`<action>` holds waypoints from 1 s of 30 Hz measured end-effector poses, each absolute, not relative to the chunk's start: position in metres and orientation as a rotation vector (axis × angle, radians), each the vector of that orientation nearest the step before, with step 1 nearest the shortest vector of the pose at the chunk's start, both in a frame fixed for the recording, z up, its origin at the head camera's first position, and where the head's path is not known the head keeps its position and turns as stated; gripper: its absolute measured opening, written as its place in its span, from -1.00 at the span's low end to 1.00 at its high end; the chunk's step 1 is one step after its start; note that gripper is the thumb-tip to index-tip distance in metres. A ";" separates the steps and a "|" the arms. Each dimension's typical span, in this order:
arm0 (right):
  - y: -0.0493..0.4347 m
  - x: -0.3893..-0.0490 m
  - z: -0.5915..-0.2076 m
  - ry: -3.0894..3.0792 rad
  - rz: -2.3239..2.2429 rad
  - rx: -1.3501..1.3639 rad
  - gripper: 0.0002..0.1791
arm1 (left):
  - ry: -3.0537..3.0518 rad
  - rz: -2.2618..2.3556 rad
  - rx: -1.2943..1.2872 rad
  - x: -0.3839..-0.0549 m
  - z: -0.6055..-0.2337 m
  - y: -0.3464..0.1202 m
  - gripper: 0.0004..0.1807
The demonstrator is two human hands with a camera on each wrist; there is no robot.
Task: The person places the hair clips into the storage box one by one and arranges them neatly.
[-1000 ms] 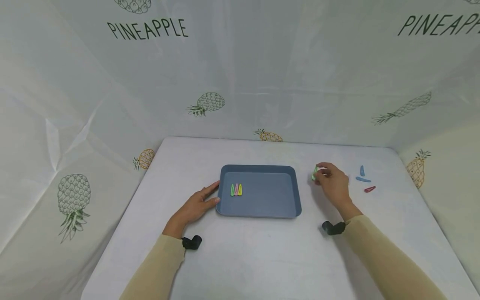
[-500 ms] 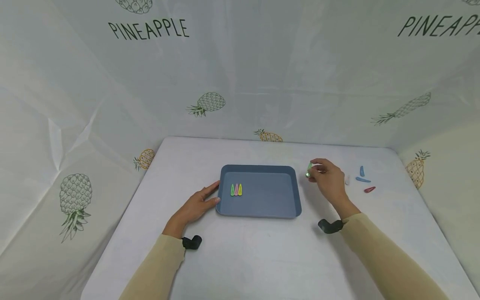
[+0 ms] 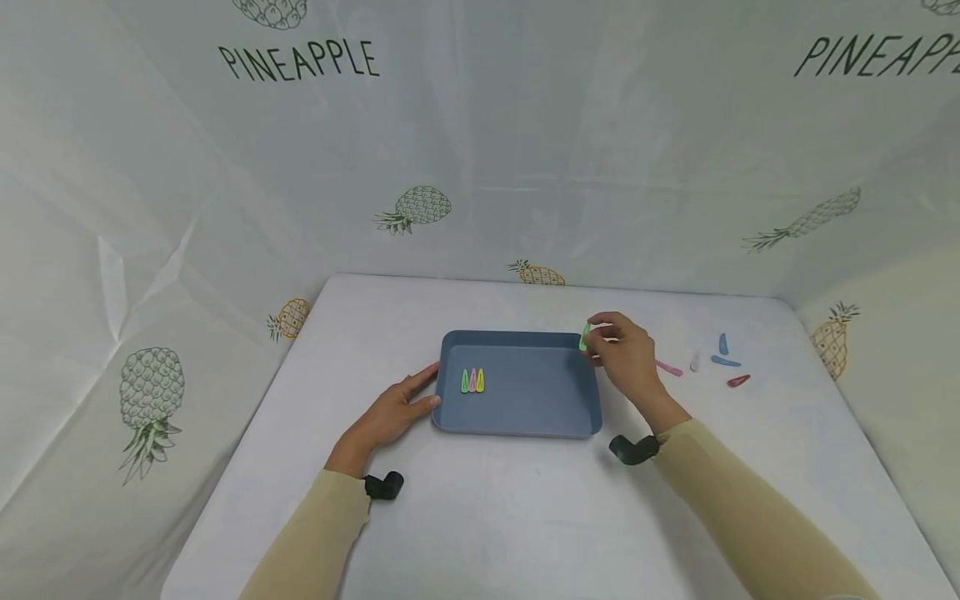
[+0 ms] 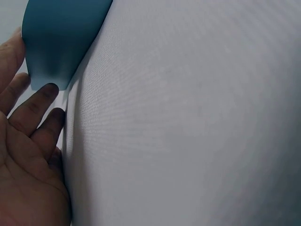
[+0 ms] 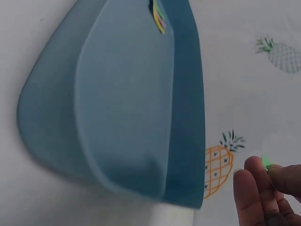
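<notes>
A blue-grey tray (image 3: 525,392) lies on the white table. Three snap hair clips sit side by side at its left: a green clip (image 3: 464,381), a pink clip (image 3: 472,381) and a yellow clip (image 3: 481,381). My left hand (image 3: 388,412) rests against the tray's left edge, fingers fairly straight, touching its wall in the left wrist view. Above the tray's far right corner, my right hand (image 3: 626,354) pinches another green hair clip (image 3: 585,336) between thumb and fingers. Only a bit of that clip shows in the right wrist view.
Right of the tray lie more hair clips: a pink clip (image 3: 669,367) partly behind the right hand, a pale clip (image 3: 694,361), a blue clip (image 3: 723,344), another blue clip (image 3: 725,361) and a dark red clip (image 3: 738,381). A pineapple-print sheet (image 3: 480,150) hangs behind the table.
My right hand has moved left with the green clip, from beside the tray to over its far right corner, uncovering the pink and pale clips. The left hand has stayed put.
</notes>
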State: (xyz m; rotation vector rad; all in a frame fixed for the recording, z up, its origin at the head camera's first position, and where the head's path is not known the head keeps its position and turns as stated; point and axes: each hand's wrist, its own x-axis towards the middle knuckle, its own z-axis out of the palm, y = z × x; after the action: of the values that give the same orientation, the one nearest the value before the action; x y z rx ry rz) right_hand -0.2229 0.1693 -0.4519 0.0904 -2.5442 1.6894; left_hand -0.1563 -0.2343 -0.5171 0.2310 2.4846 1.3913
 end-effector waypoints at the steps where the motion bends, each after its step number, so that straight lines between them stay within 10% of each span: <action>1: 0.166 -0.223 -0.451 -2.554 1.689 0.096 -0.70 | 2.485 1.392 0.230 -0.156 -0.517 -0.234 -0.22; 30: 0.082 -0.227 -0.474 -2.658 1.812 0.274 -0.74 | 2.482 1.401 0.257 -0.158 -0.518 -0.234 -0.21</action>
State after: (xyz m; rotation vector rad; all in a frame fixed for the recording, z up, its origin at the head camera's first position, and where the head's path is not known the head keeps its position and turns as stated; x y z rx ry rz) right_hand -0.2268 0.0824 -0.4742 0.2741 -2.6579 1.8122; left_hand -0.1581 -0.2342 -0.5177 0.2575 2.4823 1.4012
